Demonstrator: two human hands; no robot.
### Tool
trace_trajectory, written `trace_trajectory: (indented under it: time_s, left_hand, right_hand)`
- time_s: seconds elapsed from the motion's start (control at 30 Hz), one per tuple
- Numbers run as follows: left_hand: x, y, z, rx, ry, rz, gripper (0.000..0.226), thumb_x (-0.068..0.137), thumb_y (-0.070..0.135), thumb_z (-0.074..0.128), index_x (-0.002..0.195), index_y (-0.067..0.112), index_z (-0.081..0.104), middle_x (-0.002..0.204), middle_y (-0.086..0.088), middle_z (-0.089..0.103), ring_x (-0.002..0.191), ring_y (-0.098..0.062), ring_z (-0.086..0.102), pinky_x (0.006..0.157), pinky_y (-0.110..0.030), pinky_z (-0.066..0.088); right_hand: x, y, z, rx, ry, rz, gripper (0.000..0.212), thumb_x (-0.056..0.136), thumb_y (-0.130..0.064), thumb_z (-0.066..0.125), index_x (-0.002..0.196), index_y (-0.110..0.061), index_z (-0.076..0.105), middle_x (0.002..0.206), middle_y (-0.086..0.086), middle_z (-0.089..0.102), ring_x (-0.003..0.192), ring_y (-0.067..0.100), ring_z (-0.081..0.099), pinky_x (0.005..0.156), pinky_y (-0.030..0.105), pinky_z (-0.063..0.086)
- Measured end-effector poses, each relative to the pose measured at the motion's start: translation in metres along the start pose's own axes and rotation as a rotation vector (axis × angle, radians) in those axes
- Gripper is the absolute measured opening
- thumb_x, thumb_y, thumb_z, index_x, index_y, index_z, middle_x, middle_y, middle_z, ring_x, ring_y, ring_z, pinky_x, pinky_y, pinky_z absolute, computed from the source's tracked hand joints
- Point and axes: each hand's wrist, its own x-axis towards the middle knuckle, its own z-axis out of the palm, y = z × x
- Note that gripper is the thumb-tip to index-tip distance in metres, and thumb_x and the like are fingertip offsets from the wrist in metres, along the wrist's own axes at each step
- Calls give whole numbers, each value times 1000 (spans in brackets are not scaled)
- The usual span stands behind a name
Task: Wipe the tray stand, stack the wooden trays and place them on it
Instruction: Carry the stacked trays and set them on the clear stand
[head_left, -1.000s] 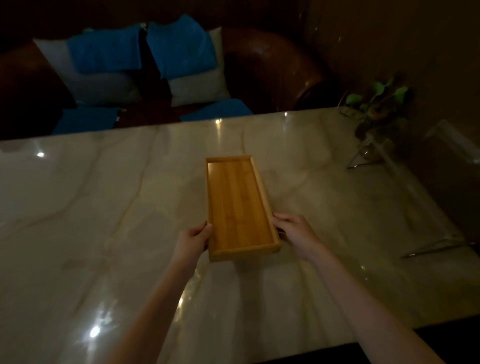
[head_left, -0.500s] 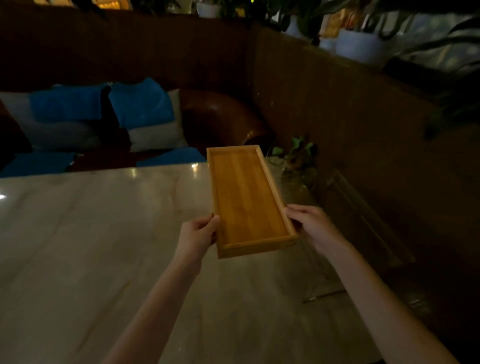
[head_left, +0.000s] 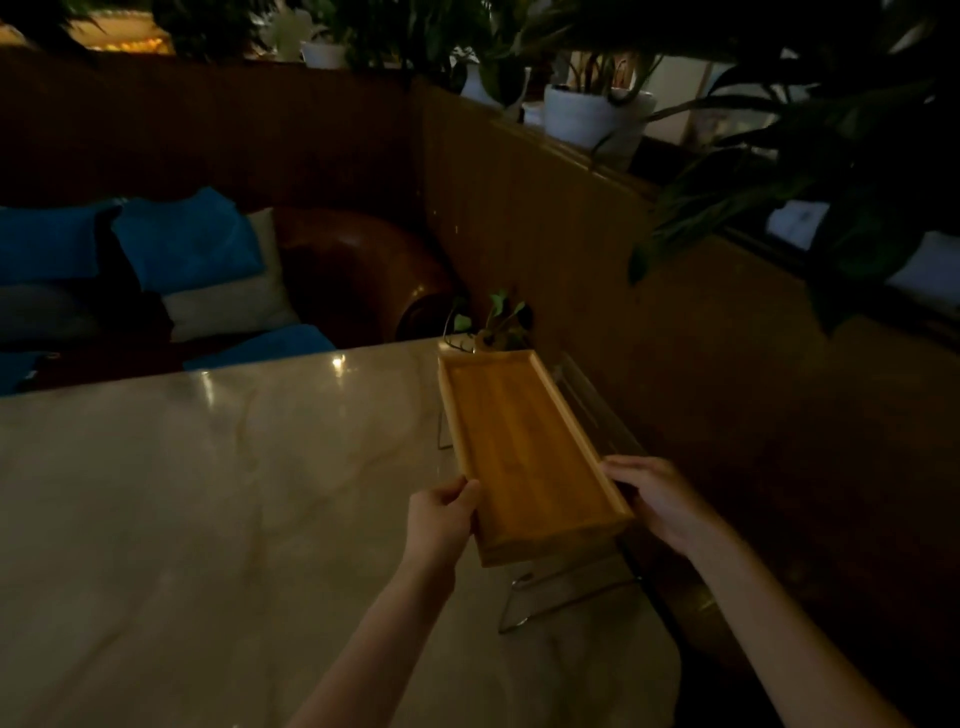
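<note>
**Both hands on the wooden tray, now hanging over the stand**

Nearest the camera, both forearms reach forward and a bit to the right. The left hand (head_left: 441, 519) is curled round the tray's near-left long edge, thumb on top of the rim. The right hand (head_left: 657, 501) clamps the near-right corner, fingers wrapped over the side wall. So both hands are closed on the wooden tray (head_left: 530, 452), which sits open side up, tilted slightly, long axis running away from the person.

Under the tray's near end you can see the clear tray stand (head_left: 566, 592) with its thin metal legs on the marble table (head_left: 208, 519). Can't tell if the tray touches it.

Just past the tray's far end there's a small leafy plant (head_left: 496, 322). Further off to the tray's left, blue cushions (head_left: 182, 244) on a dark sofa.

Versus half a second ago: the tray has swung right, from over the open tabletop to over the stand by the table's right edge. Same grip.
</note>
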Motion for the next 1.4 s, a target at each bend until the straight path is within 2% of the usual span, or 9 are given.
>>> trace_trajectory:
  time_s: [0.2,0.33,0.47,0.6,0.77,0.9,1.07,1.27,1.4]
  left_hand:
    - [2,-6,21,-4,0,-4,25,89,15,50,67,19,61,82,-8,62,86,-26,58,92,-49,49]
    - [4,-11,30,-41,1,-14,16,90,15,47,94,9,62,79,1,60,81,-17,60,81,-39,52]
    - [6,-14,34,-37,6,-5,17,91,15,46,97,8,61,79,4,60,77,-12,59,85,-37,51]
    - [12,-13,40,9,7,23,21,92,16,42,101,13,61,79,7,57,74,-6,54,81,-31,48]
    - [21,-9,45,103,17,100,30,94,10,37,114,2,58,116,14,43,75,2,49,62,-13,44]
    - [30,-12,44,178,42,112,31,93,6,36,113,-3,58,144,3,40,85,-3,52,69,-15,49]
    - [35,-18,42,208,-5,114,31,93,6,35,113,-1,57,147,1,36,76,1,51,47,-7,50]
    - [37,-28,40,413,17,241,26,91,5,39,77,5,61,115,-4,58,73,4,50,58,-8,43]
    - [40,-31,38,455,28,236,24,89,6,41,74,0,59,95,-14,62,74,-21,57,58,-21,45]
  right_hand:
    - [9,7,-20,-36,-15,10,16,89,-11,50,84,-19,63,94,7,65,90,21,60,84,41,48]
    - [16,10,-25,-54,-30,29,13,88,-13,52,91,-18,64,101,9,65,96,24,60,90,45,47]
    - [23,6,-26,-79,-41,35,21,89,-14,50,105,-10,63,100,9,65,98,24,60,82,40,49]
    - [30,0,-24,-123,-9,23,20,89,-13,50,105,-8,62,100,8,64,105,26,56,97,46,42]
    - [38,0,-20,-122,16,-2,22,91,-9,46,108,-4,59,85,-1,58,82,12,52,85,32,36]
    - [43,4,-16,-165,36,-32,26,91,-8,46,113,1,57,93,5,56,90,16,52,88,31,33]
    - [44,6,-12,-274,62,-53,28,93,-9,43,112,5,56,122,23,58,110,31,54,85,31,36]
    - [45,10,-10,-401,71,-99,34,94,-13,43,124,1,49,133,18,52,124,29,46,99,35,37]
    - [43,12,-9,-446,76,-93,36,94,-16,43,128,-2,47,135,17,50,126,30,45,104,39,37]
